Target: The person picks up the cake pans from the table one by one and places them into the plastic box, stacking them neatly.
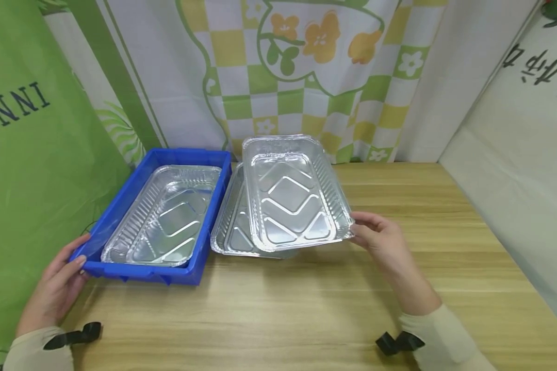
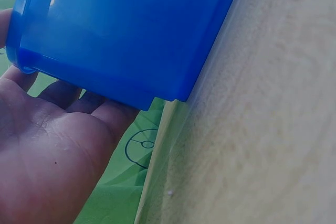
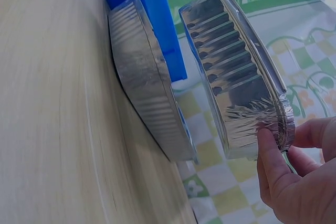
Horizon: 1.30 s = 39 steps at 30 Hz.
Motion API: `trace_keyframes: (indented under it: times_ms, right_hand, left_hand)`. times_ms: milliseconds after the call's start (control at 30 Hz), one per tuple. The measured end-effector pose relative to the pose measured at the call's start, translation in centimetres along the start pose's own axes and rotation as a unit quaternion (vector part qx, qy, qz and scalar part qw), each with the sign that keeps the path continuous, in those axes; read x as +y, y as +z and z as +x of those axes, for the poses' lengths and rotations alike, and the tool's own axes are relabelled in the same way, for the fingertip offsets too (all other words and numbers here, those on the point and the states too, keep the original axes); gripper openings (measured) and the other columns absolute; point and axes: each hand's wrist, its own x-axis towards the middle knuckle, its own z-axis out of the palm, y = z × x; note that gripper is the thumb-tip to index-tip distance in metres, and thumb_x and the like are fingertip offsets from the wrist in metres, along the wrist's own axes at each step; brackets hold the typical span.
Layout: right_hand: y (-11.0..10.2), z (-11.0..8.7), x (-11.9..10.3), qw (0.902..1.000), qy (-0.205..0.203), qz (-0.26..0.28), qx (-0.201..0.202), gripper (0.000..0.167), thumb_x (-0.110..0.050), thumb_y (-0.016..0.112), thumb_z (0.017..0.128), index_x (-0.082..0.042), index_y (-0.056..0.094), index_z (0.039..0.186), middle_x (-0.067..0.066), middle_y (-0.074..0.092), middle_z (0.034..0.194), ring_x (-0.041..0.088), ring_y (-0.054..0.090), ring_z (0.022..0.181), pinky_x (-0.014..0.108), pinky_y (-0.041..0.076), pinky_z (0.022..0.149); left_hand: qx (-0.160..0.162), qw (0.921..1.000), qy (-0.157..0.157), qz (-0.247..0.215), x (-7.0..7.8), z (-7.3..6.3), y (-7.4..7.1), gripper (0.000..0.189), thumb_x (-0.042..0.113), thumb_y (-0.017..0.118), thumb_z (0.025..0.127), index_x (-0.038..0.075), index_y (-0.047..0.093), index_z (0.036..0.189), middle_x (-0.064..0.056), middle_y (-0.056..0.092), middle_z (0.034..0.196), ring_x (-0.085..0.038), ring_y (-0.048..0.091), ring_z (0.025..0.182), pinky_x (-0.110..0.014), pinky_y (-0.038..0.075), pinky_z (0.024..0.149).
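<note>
My right hand (image 1: 380, 239) pinches the near right corner of a foil tray (image 1: 288, 196), which is held up off the table. In the right wrist view the thumb and fingers grip the tray's crinkled rim (image 3: 283, 124). Partly hidden under it, a second foil tray (image 1: 234, 234) rests on the table, with a gap between the two. On the left stands a blue plastic bin (image 1: 148, 270) with another foil tray (image 1: 181, 216) lying inside. My left hand (image 1: 60, 283) holds the bin's near left corner, thumb on the rim and fingers against the outer wall, as the left wrist view shows.
The wooden table (image 1: 334, 309) extends to the front and right. A patterned curtain (image 1: 278, 103) hangs behind it, a green cloth (image 1: 32, 154) is at the left, and a pale cloth wall (image 1: 515, 154) stands on the right.
</note>
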Motion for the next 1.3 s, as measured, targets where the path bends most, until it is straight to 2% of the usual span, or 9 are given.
trace_keyframes:
  times_ms: [333, 600, 867, 967, 1133, 1300]
  right_hand:
    - [1.9, 0.7, 0.7, 0.9996, 0.007, -0.018, -0.020, 0.039, 0.009, 0.059, 0.089, 0.021, 0.048, 0.125, 0.015, 0.062, 0.104, 0.020, 0.066, 0.092, 0.032, 0.058, 0.085]
    - [3.3, 0.9, 1.2, 0.9996, 0.012, -0.015, -0.023, 0.039, 0.010, 0.058, 0.088, 0.021, 0.048, 0.125, 0.016, 0.061, 0.104, 0.019, 0.066, 0.090, 0.034, 0.058, 0.086]
    - [4.4, 1.4, 1.5, 0.9987, 0.016, -0.031, -0.038, 0.038, 0.007, 0.059, 0.090, 0.020, 0.049, 0.125, 0.019, 0.059, 0.108, 0.020, 0.065, 0.092, 0.033, 0.058, 0.086]
    - [4.9, 1.6, 1.7, 0.9984, 0.016, -0.031, -0.044, 0.038, 0.007, 0.058, 0.090, 0.020, 0.049, 0.125, 0.019, 0.059, 0.108, 0.019, 0.065, 0.092, 0.033, 0.057, 0.086]
    - [5.3, 1.6, 1.7, 0.9986, 0.015, -0.030, -0.042, 0.037, 0.008, 0.057, 0.090, 0.021, 0.049, 0.124, 0.017, 0.060, 0.106, 0.018, 0.065, 0.091, 0.033, 0.058, 0.086]
    - [6.1, 1.7, 1.7, 0.9980, 0.020, -0.023, -0.056, 0.038, 0.007, 0.059, 0.091, 0.021, 0.049, 0.125, 0.019, 0.060, 0.107, 0.020, 0.066, 0.092, 0.034, 0.057, 0.087]
  left_hand:
    - [0.000, 1.0000, -0.002, 0.000, 0.0, 0.0, 0.0, 0.052, -0.015, 0.021, 0.100, -0.008, 0.019, 0.151, -0.011, 0.043, 0.145, -0.023, 0.051, 0.128, -0.033, 0.041, 0.104]
    - [-0.002, 0.9999, 0.012, 0.006, -0.2, 0.3, -0.1, 0.051, -0.015, 0.021, 0.100, -0.010, 0.020, 0.150, -0.013, 0.044, 0.144, -0.022, 0.051, 0.127, -0.033, 0.041, 0.104]
    - [0.019, 0.9994, 0.020, 0.021, -0.2, -0.3, 0.0, 0.050, -0.015, 0.023, 0.100, -0.008, 0.027, 0.150, -0.014, 0.042, 0.143, -0.023, 0.052, 0.125, -0.030, 0.047, 0.102]
    - [0.020, 0.9993, 0.012, 0.028, 0.0, -0.5, -0.2, 0.050, -0.014, 0.023, 0.100, -0.008, 0.024, 0.150, -0.011, 0.043, 0.144, -0.021, 0.052, 0.126, -0.029, 0.046, 0.102]
    - [0.015, 0.9981, -0.007, 0.059, 0.0, 0.0, -0.3, 0.050, -0.011, 0.024, 0.102, -0.007, 0.020, 0.152, -0.008, 0.039, 0.146, -0.019, 0.048, 0.130, -0.029, 0.041, 0.105]
    - [0.019, 0.9975, 0.000, 0.068, -0.1, 0.1, -0.5, 0.050, -0.011, 0.025, 0.102, -0.007, 0.022, 0.151, -0.010, 0.037, 0.147, -0.020, 0.046, 0.132, -0.028, 0.041, 0.106]
